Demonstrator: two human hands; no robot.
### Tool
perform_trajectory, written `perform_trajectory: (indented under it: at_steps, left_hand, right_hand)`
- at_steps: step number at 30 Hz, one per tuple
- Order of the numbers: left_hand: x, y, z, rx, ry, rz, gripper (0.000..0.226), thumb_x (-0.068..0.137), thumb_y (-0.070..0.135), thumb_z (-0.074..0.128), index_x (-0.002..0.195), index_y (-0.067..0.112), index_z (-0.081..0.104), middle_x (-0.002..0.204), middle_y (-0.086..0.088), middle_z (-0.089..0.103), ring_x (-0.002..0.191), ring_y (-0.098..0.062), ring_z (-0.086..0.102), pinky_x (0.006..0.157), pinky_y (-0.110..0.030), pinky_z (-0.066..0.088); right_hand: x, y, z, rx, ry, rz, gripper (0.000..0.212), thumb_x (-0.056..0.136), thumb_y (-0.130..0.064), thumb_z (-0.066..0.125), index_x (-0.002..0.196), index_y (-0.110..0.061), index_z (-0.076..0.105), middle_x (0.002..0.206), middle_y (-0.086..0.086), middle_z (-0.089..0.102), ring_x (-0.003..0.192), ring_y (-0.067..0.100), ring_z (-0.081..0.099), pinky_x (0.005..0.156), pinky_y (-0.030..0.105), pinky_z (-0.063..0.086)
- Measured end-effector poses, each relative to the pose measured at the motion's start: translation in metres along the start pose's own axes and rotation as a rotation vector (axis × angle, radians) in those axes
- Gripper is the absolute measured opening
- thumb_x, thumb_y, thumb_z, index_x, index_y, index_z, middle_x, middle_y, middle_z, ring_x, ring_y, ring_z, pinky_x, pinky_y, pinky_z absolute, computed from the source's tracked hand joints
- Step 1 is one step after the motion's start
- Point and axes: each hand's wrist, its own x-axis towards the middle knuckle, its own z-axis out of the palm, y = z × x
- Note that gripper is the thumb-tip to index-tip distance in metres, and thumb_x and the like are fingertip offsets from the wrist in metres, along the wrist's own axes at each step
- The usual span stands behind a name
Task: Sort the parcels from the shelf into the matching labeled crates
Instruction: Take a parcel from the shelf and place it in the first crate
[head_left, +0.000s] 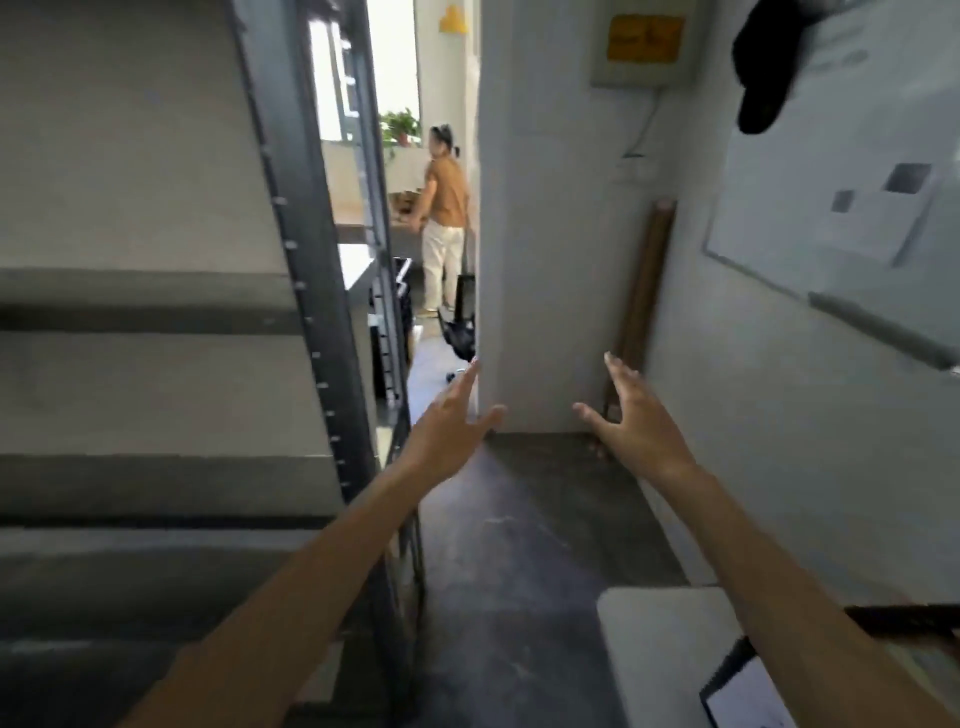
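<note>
Both my arms reach forward over the dark floor. My left hand (451, 423) is open with fingers spread, just right of the dark metal shelf upright (317, 332). My right hand (636, 415) is open too, palm facing left, about a hand's width from the other. Neither hand holds anything. The grey metal shelf (145, 364) fills the left side, and its visible boards carry no parcels. No parcel shows anywhere in this view. A dark-rimmed crate (727, 670) with a white label shows at the bottom right, partly hidden by my right forearm.
A white wall column (545, 260) stands straight ahead, with a wooden plank (644, 306) leaning in the corner. A whiteboard (857, 208) hangs on the right wall. A white table surface (660, 639) lies at bottom right. A person (444, 218) stands in the room beyond the passage.
</note>
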Motion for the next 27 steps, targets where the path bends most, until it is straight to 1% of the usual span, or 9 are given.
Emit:
perform_trajectory:
  at_steps: [3,5,8,11,15,17,19,22,27]
  left_hand:
    - [-0.039,-0.045,-0.069,0.059,0.103,-0.099,0.076,0.094,0.044,0.054,0.153,0.021,0.014,0.158,-0.002,0.023,0.143,-0.022,0.028,0.115,-0.033,0.025]
    - [-0.066,-0.074,-0.111,0.048,0.18,-0.19,0.077,0.093,0.049,0.051,0.154,0.024,0.01,0.16,0.002,0.016,0.145,-0.018,0.022,0.116,-0.033,0.02]
    - [-0.11,-0.115,-0.17,0.042,0.299,-0.306,0.077,0.094,0.051,0.049,0.154,0.028,0.008,0.161,0.006,0.011,0.147,-0.019,0.016,0.119,-0.043,0.017]
    - [-0.16,-0.15,-0.224,0.023,0.389,-0.401,0.078,0.093,0.051,0.051,0.154,0.028,0.008,0.161,0.003,0.011,0.147,-0.02,0.013,0.119,-0.047,0.017]
    - [-0.219,-0.194,-0.289,0.046,0.511,-0.519,0.077,0.093,0.043,0.056,0.153,0.024,0.012,0.157,-0.005,0.026,0.143,-0.026,0.026,0.115,-0.049,0.027]
    - [-0.243,-0.217,-0.32,0.081,0.543,-0.547,0.076,0.094,0.037,0.057,0.153,0.019,0.014,0.154,-0.006,0.031,0.142,-0.026,0.028,0.115,-0.043,0.027]
    - [-0.268,-0.24,-0.353,0.145,0.559,-0.574,0.077,0.094,0.04,0.056,0.153,0.019,0.012,0.157,-0.005,0.025,0.143,-0.024,0.027,0.115,-0.038,0.025]
    - [-0.301,-0.278,-0.404,0.194,0.564,-0.639,0.084,0.089,0.053,0.056,0.153,0.026,0.008,0.159,-0.006,0.018,0.145,-0.025,0.021,0.116,-0.045,0.025]
    - [-0.344,-0.327,-0.473,0.289,0.576,-0.656,0.083,0.09,0.052,0.056,0.153,0.024,0.011,0.158,-0.005,0.021,0.144,-0.025,0.021,0.115,-0.047,0.026]
  right_hand:
    - [0.007,-0.076,0.048,0.057,-0.1,-0.164,0.081,0.092,-0.043,0.061,0.155,-0.016,0.018,0.161,0.006,0.021,0.149,0.022,0.017,0.119,0.037,0.019]
    - [0.006,-0.126,0.078,0.097,-0.166,-0.267,0.078,0.093,-0.043,0.06,0.155,-0.016,0.02,0.161,0.004,0.023,0.148,0.023,0.02,0.118,0.039,0.022]
    - [0.003,-0.192,0.128,0.135,-0.272,-0.408,0.078,0.093,-0.045,0.059,0.155,-0.019,0.02,0.161,0.003,0.023,0.148,0.024,0.021,0.119,0.044,0.025]
    - [-0.007,-0.258,0.177,0.155,-0.364,-0.506,0.075,0.095,-0.046,0.054,0.155,-0.021,0.017,0.162,0.002,0.018,0.149,0.022,0.017,0.12,0.042,0.022]
    - [-0.029,-0.345,0.24,0.18,-0.482,-0.602,0.076,0.097,-0.047,0.052,0.156,-0.023,0.01,0.164,-0.001,0.009,0.151,0.02,0.008,0.122,0.04,0.015]
    - [-0.038,-0.389,0.27,0.19,-0.534,-0.634,0.076,0.098,-0.044,0.052,0.156,-0.022,0.009,0.164,-0.001,0.008,0.15,0.019,0.007,0.122,0.039,0.014]
    - [-0.048,-0.433,0.297,0.195,-0.562,-0.663,0.076,0.098,-0.04,0.053,0.157,-0.021,0.009,0.164,0.001,0.009,0.15,0.019,0.008,0.122,0.04,0.014]
    - [-0.065,-0.497,0.336,0.217,-0.599,-0.684,0.075,0.097,-0.037,0.055,0.156,-0.019,0.011,0.164,0.002,0.011,0.15,0.021,0.01,0.121,0.043,0.016]
    - [-0.089,-0.586,0.396,0.254,-0.615,-0.739,0.077,0.094,-0.04,0.058,0.155,-0.018,0.016,0.162,0.004,0.019,0.148,0.022,0.017,0.119,0.041,0.022]
